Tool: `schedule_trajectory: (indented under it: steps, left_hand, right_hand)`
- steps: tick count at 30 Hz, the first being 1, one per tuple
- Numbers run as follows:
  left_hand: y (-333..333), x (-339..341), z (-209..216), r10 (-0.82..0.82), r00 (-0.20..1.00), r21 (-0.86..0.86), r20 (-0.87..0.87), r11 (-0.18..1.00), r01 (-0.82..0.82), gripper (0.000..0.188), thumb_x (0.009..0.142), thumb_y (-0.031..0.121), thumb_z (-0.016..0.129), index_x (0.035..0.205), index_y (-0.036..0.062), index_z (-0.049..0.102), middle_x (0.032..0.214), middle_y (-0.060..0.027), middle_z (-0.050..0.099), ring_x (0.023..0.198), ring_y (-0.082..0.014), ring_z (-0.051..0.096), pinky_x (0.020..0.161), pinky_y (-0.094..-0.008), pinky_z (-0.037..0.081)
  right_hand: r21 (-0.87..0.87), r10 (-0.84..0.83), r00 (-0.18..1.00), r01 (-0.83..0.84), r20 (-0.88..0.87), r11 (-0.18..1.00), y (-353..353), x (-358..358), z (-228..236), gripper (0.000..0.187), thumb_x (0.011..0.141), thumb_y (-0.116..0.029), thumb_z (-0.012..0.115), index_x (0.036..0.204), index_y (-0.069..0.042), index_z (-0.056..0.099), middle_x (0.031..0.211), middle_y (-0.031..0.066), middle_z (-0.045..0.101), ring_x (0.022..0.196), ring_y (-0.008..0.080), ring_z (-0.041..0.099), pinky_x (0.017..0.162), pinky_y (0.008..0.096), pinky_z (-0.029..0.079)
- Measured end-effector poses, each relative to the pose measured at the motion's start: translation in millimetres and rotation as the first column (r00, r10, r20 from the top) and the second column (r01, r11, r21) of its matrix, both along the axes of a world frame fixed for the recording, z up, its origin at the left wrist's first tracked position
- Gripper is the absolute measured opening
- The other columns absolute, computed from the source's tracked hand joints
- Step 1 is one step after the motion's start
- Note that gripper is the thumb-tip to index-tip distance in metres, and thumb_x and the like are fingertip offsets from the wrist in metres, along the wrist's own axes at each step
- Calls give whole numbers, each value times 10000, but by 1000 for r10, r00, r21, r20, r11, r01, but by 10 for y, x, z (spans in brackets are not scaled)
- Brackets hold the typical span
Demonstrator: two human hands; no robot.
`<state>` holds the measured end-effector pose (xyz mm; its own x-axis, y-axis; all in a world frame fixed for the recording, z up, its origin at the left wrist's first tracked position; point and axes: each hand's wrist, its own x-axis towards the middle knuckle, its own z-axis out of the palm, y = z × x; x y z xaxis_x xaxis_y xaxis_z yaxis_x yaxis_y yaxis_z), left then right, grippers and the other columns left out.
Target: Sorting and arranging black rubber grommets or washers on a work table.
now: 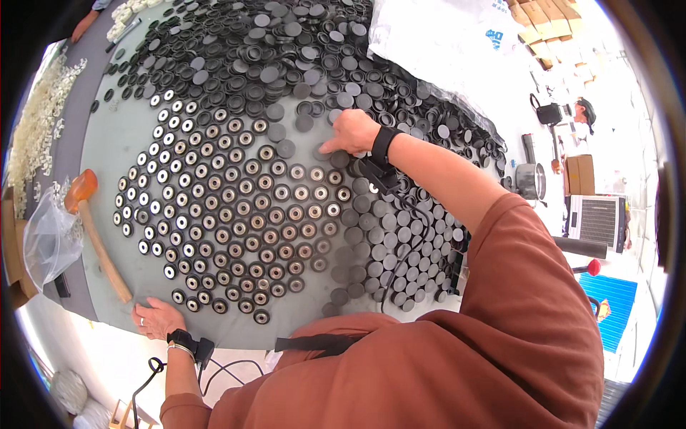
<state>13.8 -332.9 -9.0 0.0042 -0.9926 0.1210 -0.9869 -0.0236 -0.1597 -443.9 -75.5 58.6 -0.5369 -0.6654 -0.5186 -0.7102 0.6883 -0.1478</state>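
Observation:
My right hand (350, 134) reaches over the table, thumb and fingers apart, its tips touching loose grey round caps (304, 123) at the near edge of the big pile. Below it, my left hand (158, 319) lies on the table's front edge with fingers spread, beside the end of a mallet handle. Many black rings with shiny metal centres (229, 194) lie flat in a close-set field between my hands. Under my right forearm, grey discs (400, 243) are laid in a tight group. Each wrist wears a black band with a small device and cable.
A mallet (82, 191) with an orange head lies at the left, beside a clear plastic bag (51, 236) and pale small parts (36, 121). A heap of dark caps (250, 57) covers the far side, next to a white sack (443, 50). Another person's hand (84, 26) shows far left.

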Motion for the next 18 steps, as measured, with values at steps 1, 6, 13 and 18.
schedule_trajectory:
  steps: [1,6,13,18]
  left_hand:
    - [5,18,-19,-9,1000,-11,3,1000,9,450,879,393,390,1219,101,433,1327,-16,347,1132,-286,373,897,-446,306]
    - [26,-23,37,-19,1000,12,-17,1000,19,456,875,379,411,1224,85,428,1327,-20,354,1145,-292,369,895,-446,309]
    - [22,-21,44,-24,999,10,-26,1000,24,458,875,374,420,1223,76,430,1330,-25,362,1177,-291,356,905,-443,309]
    - [19,7,43,-25,1000,0,-13,1000,25,455,877,376,417,1222,79,432,1331,-29,363,1176,-285,358,909,-441,310]
  right_hand:
    - [-6,11,1000,-11,-9,1000,12,28,22,468,628,-455,731,629,-7,593,511,102,561,523,254,583,538,330,477]
    - [-447,60,967,-169,-247,878,-35,143,100,202,711,-194,633,849,-48,616,794,124,569,768,278,580,655,353,482]
    - [-318,326,913,-394,-247,862,-270,-3,131,185,745,-60,532,903,-63,629,888,134,541,831,268,576,697,359,495]
    - [-398,-246,728,588,639,704,-182,16,199,322,790,-69,613,1087,44,559,774,105,627,615,155,617,577,263,532]
